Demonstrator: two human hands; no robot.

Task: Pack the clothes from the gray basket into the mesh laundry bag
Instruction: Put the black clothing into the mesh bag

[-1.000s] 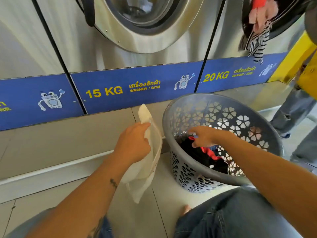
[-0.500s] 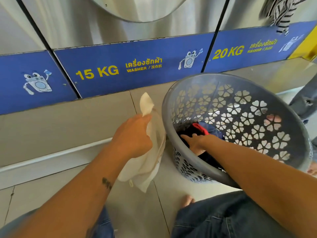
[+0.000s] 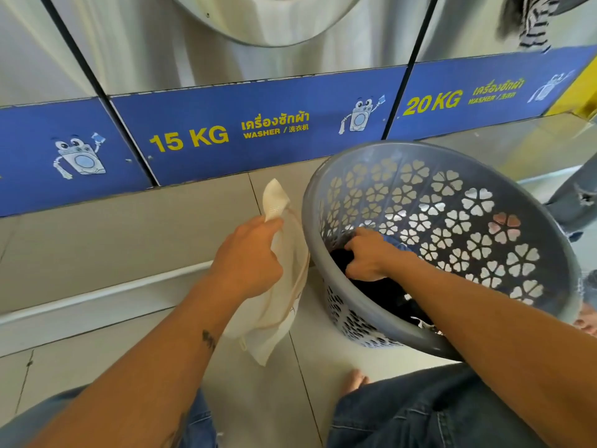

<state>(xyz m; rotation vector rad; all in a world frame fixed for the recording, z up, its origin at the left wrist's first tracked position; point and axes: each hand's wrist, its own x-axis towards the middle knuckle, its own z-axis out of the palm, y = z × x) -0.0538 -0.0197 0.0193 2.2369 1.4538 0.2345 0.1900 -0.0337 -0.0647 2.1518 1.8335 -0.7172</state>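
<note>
A round gray basket (image 3: pixel 546 253) with flower-shaped holes stands tilted on the tiled floor, right of centre. Dark clothes (image 3: pixel 384 295) lie in its bottom, with a bit of blue cloth behind. My right hand (image 3: pixel 368 253) reaches down inside the basket and is closed on the dark clothes. Left of the basket my left hand (image 3: pixel 248 253) holds up the cream mesh laundry bag (image 3: pixel 277 312) by its top edge; the bag hangs limp and flat, touching the basket's outer wall.
A row of steel washers with blue 15 KG and 20 KG bands (image 3: pixel 226 134) stands close in front. Another person's jeans leg (image 3: pixel 575 202) is at the right edge. A striped garment (image 3: pixel 533 24) hangs from the right washer. My knees in jeans (image 3: pixel 420 412) are below.
My right hand has pushed deeper into the basket and closed on the dark clothes; the red garment no longer shows. The view has tipped downward. My left hand still holds the bag.
</note>
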